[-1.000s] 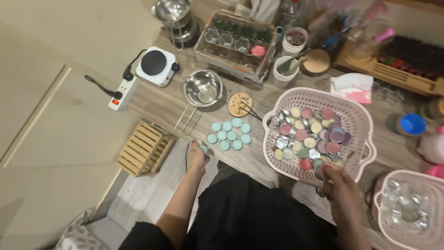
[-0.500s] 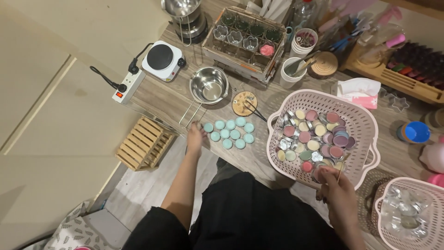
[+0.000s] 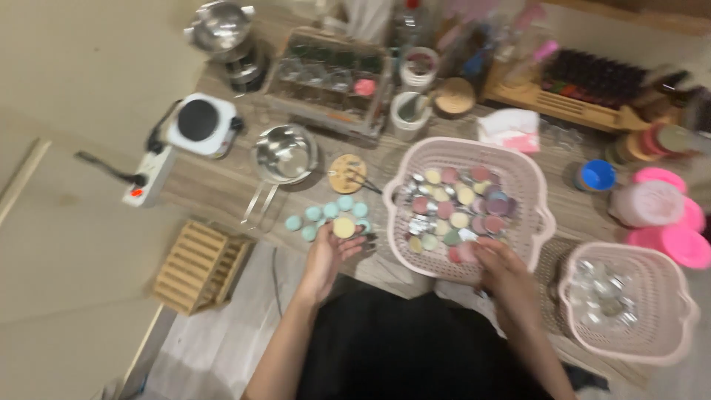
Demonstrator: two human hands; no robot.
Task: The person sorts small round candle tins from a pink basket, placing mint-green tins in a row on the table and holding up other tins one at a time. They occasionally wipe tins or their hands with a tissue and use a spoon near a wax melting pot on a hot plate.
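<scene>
Your left hand (image 3: 326, 261) is pinching a round pale-yellow disc (image 3: 344, 227), just beside the teal discs (image 3: 326, 215); your right hand (image 3: 503, 270) is digging into the pink basket (image 3: 533, 185), its grip impossible to tell. Everything's sitting on a cluttered wooden tabletop (image 3: 222, 192).

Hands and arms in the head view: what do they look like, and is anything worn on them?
Both forearms are bare, with no sleeves, gloves, watch or bracelets visible. The left hand and right hand are bare too. The picture is too blurred to tell about rings. Dark clothing covers the lap.
</scene>
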